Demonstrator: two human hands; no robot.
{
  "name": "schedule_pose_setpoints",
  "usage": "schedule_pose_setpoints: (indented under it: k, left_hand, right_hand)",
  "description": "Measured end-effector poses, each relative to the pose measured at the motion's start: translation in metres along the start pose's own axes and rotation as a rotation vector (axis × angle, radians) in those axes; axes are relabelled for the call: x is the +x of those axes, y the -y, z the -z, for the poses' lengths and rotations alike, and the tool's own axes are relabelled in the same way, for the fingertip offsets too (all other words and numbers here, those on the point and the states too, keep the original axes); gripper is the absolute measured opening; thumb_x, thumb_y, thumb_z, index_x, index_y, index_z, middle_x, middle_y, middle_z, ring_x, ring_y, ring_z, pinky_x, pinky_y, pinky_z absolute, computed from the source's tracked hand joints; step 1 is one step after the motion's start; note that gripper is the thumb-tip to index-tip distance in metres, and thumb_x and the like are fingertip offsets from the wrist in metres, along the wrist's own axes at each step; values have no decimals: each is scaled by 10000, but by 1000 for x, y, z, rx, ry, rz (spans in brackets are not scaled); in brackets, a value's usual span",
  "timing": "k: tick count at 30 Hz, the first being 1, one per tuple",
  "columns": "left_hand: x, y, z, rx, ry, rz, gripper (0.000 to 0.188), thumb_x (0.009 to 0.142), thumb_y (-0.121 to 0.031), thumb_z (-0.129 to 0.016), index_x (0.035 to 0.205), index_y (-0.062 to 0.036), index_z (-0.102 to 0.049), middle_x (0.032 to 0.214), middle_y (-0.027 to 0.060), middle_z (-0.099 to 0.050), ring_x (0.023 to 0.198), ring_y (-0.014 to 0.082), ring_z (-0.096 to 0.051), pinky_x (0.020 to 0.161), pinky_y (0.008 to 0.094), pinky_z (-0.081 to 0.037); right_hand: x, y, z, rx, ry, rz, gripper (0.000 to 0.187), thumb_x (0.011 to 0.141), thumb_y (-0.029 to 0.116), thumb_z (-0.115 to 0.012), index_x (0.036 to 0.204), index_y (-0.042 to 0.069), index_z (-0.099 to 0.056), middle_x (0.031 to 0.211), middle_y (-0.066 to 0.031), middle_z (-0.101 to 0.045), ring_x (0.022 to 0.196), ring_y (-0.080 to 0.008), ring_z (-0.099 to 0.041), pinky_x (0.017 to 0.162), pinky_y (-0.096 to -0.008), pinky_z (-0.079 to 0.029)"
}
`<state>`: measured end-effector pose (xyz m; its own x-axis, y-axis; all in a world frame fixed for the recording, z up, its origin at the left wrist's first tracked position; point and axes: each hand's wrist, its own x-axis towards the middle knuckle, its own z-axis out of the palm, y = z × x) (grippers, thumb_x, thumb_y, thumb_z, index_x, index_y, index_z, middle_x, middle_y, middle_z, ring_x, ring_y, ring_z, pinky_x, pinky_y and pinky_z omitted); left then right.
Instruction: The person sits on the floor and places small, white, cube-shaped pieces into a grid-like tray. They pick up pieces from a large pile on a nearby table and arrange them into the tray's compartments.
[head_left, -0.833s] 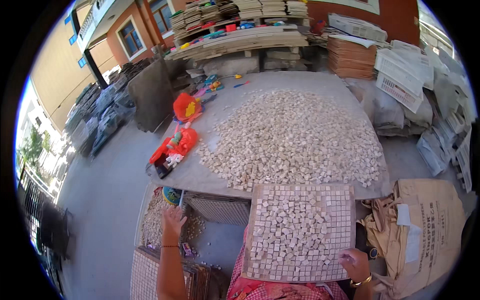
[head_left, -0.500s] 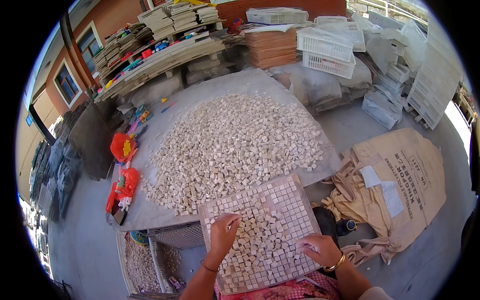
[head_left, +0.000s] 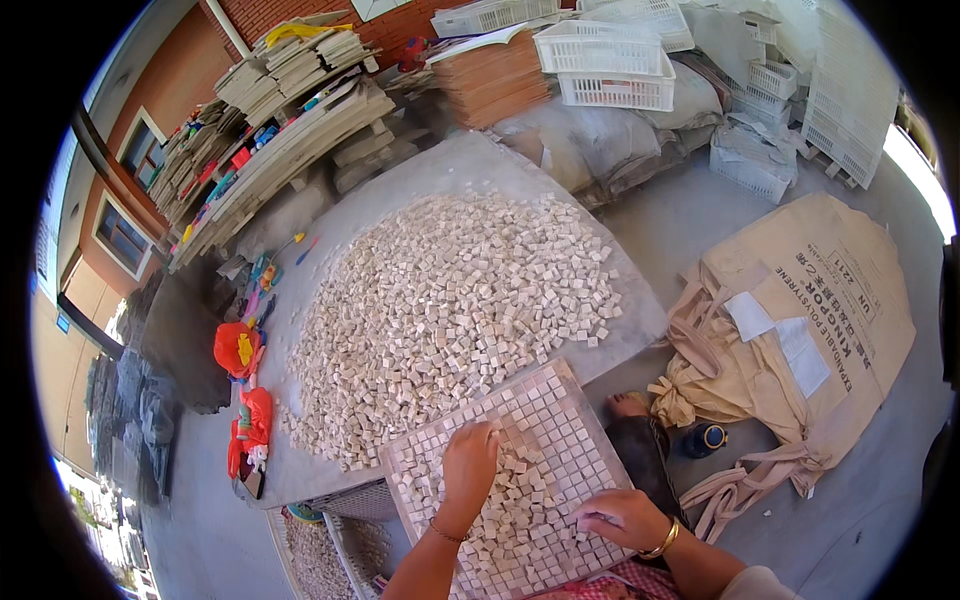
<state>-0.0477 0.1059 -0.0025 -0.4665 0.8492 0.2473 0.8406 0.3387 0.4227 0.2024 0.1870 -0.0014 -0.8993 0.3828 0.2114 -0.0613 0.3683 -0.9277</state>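
Observation:
A square board [head_left: 522,428] divided into a grid lies tilted across my lap, its far edge at the table. Small pale stone cubes sit in rows over much of it, and a loose heap of cubes [head_left: 515,495] covers its middle. My left hand [head_left: 470,465] is over the left middle of the board, fingers pinched together; what they hold is hidden. Low on the right side, my right hand [head_left: 628,518] has thumb and fingers drawn together right at the cubes. Whether a cube is between them cannot be made out.
A large pile of cubes [head_left: 450,290] spreads over the grey table [head_left: 465,155]. Red plastic bags [head_left: 236,348] lie along its left edge. On the right are a big tan sack [head_left: 810,270] and a dark bottle [head_left: 704,440]. White crates [head_left: 615,75] stand behind.
The view has turned, so the board appears lower and further left. My left hand has moved toward the board's far middle, where a bare patch now shows. My right hand stays at the right side.

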Motion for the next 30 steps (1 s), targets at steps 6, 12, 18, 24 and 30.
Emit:
schedule_pose_setpoints:
  k: [6,12,18,24,30]
  left_hand:
    - [19,-10,-7,-98,-133,-63,151,763,-76,-637,904,-22,-619,842,135,-596,826,320,-559,735,412,-444]
    - [27,-12,-16,19,-130,-20,99,729,-62,-655,820,-28,-636,792,108,-578,774,286,-523,767,391,-417]
    - [31,-3,-19,-109,-27,87,57,719,-68,-636,758,-27,-626,760,104,-586,758,269,-538,733,382,-420]
    - [29,-5,-22,-64,-107,-15,71,706,-50,-649,767,-51,-612,755,87,-575,756,277,-504,719,377,-394]
    - [24,-16,-6,-77,50,-42,118,696,-82,-682,779,-55,-603,771,74,-580,769,278,-501,720,378,-401]
  right_hand:
    - [-4,-11,10,78,-40,-38,160,848,195,-595,911,51,-627,855,-94,-647,781,-256,-627,695,-312,-495]
    - [-3,-11,20,134,-32,-63,155,848,187,-593,913,50,-627,840,-95,-644,767,-260,-623,690,-319,-493]
    - [-4,-20,20,144,-44,-74,160,843,190,-601,911,49,-632,822,-103,-639,738,-265,-619,669,-321,-491]
    - [-5,-25,16,138,-70,-72,156,829,179,-620,909,47,-639,798,-114,-634,701,-267,-616,643,-315,-489]
    - [-5,-27,14,119,-81,-56,145,821,168,-627,906,51,-641,790,-108,-632,691,-266,-615,625,-315,-486]
